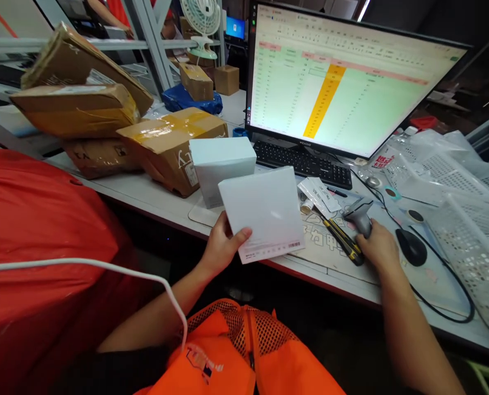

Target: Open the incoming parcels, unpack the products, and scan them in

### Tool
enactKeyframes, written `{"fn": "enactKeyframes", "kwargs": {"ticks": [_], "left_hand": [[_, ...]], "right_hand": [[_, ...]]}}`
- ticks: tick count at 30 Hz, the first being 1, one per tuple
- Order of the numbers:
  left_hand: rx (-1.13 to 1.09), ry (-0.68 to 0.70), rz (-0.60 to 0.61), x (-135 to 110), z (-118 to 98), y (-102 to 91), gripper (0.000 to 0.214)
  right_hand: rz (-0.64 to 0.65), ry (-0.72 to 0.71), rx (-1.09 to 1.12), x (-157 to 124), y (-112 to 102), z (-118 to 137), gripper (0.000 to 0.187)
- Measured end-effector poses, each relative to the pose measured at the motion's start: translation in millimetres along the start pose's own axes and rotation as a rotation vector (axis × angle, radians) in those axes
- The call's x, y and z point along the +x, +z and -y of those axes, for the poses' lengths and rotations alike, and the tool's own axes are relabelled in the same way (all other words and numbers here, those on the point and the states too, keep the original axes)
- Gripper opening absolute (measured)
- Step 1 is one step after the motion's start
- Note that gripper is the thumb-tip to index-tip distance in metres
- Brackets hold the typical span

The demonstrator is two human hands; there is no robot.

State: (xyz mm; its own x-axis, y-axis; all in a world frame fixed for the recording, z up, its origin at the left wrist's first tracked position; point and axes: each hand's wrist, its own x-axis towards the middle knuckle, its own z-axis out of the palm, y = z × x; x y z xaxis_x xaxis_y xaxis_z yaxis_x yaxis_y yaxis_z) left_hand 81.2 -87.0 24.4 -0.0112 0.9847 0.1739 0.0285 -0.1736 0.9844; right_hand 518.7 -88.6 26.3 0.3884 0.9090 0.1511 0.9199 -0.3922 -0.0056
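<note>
My left hand [223,244] grips a flat white box [265,214] by its lower left corner, holding it tilted above the desk's front edge; a barcode label shows along its lower side. My right hand [378,247] is wrapped round the handle of a grey barcode scanner [357,211], whose head points left towards the box. A second white box [220,164] stands on the desk just behind the held one. A yellow and black utility knife [343,238] lies on the desk between my two hands.
Several taped cardboard parcels [170,145] are piled at the left on the desk [154,195]. A monitor [343,77] with a spreadsheet and a black keyboard [306,162] stand behind. A black mouse [411,247] and white plastic baskets [470,230] lie right. A large red bag [43,241] fills the left.
</note>
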Motion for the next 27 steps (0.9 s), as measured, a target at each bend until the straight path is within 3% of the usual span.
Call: {"fn": "enactKeyframes", "kwargs": {"ticks": [3,5,11,15,18,21,25,27], "left_hand": [[0.017,0.002,0.019,4.4,1.1,12.1,0.071],[0.041,-0.002,0.02,7.1,2.8,16.9,0.071],[0.099,0.01,0.022,15.2,4.5,24.7,0.071],[0.114,0.013,0.023,17.4,3.9,32.0,0.073],[0.101,0.021,0.026,16.2,3.7,36.3,0.075],[-0.043,-0.009,0.06,12.5,6.2,35.9,0.078],[-0.37,-0.225,0.184,2.1,9.2,22.0,0.092],[-0.416,-0.289,0.262,-7.1,7.7,8.5,0.1]], "right_hand": [[0.008,0.045,0.054,1.2,-16.5,1.7,0.061],[0.006,0.04,0.149,-12.1,-37.0,-3.5,0.052],[0.179,-0.4,0.566,-102.4,-118.6,-13.9,0.032],[0.324,-0.52,0.581,-138.5,-144.8,1.8,0.02],[0.316,-0.512,0.562,-137.6,-144.1,9.3,0.021],[0.172,-0.422,0.561,-120.6,-131.7,6.5,0.03],[-0.088,-0.213,0.5,-78.8,-95.1,-8.3,0.055],[-0.171,-0.114,0.419,-53.5,-68.4,-17.2,0.068]]}}
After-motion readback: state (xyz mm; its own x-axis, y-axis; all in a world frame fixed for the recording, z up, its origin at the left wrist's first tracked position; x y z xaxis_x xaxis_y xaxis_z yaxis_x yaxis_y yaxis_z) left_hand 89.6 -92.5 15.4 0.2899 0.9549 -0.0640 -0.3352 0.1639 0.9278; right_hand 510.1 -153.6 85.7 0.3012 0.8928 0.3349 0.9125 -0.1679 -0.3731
